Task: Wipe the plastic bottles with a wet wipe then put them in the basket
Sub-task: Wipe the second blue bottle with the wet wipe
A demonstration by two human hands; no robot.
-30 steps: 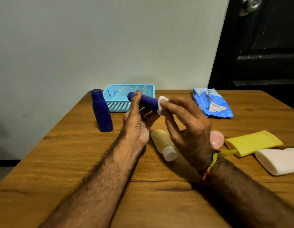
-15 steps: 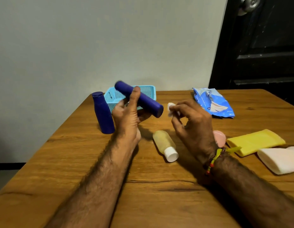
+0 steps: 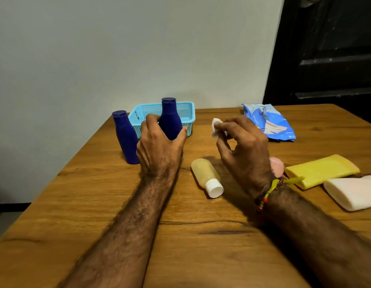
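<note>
My left hand grips a dark blue bottle upright, in front of the light blue basket. A second dark blue bottle stands on the table just left of it. My right hand pinches a small white wet wipe in the air, apart from the bottles. A pale yellow bottle with a white cap lies on its side between my hands. To the right lie a yellow bottle and a white bottle.
A blue wet wipe pack lies at the back right of the wooden table. A pink round thing shows behind my right wrist. A white wall stands behind the table and a dark door at the right.
My left hand has turned the blue bottle from lying sideways to upright and moved it towards the basket. My right hand has drawn the wipe away from the bottle.
</note>
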